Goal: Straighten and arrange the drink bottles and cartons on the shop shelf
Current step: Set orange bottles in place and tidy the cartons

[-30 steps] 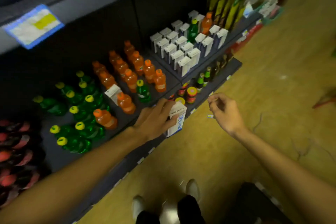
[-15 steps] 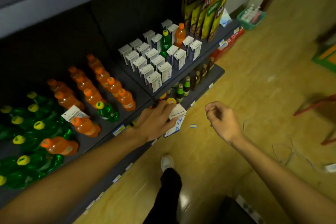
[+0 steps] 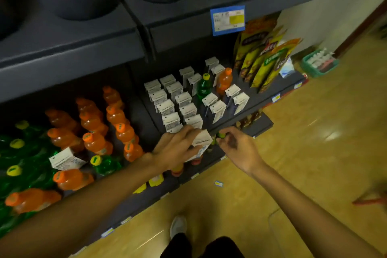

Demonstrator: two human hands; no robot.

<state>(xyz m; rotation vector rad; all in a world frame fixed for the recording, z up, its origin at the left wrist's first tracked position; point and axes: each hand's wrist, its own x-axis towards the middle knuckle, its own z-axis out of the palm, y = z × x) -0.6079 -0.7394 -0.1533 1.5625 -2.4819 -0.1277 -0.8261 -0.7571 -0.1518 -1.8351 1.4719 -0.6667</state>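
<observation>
A white carton (image 3: 202, 139) is gripped by the left hand (image 3: 177, 151), long axis tilted, just before the carton rows (image 3: 178, 100); the right hand (image 3: 238, 148), fingers loosely curled, holds nothing.

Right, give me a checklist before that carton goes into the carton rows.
1. Left hand grips the carton: ok.
2. Right hand free to help: ok, it holds nothing.
3. Free slot at the front of the carton rows: cannot tell, the hand hides it.
4. Rows hold cartons only: not ok, a green bottle and an orange bottle stand among them.
5. Stray carton among the bottles: not ok.
</observation>
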